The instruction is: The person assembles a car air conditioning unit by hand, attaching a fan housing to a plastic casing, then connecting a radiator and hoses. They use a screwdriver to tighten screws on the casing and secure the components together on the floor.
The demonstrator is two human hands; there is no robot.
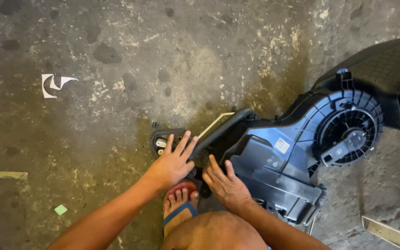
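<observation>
Two Bare Hands on a Black Plastic Blower Housing

Both hands rest at the narrow end of a black plastic blower housing (283, 157) that lies flat on a stained concrete floor (172, 60), stretching from just ahead of the person's sandalled foot (180, 203) up toward the right edge of the view. The left hand (172, 162) lies spread, fingers fanned over a small black connector block (163, 139) at the tip; the right hand (225, 183) lies flat with fingers loosely apart on the housing's near corner. Neither grips anything.

Judging by its ribbed, moulded shell, the housing looks stiff, fairly light for its bulk, and awkward to lift by one end. Its round fan cage (348, 127) has thin vanes that probably crack easily, so the solid box section near the middle seems the safer hold. A slim bar (223, 129) runs diagonally along the near end.

Scraps of white paper (54, 84) and a small green scrap (60, 209) lie well apart to the left on the rough, oil-dark floor.
</observation>
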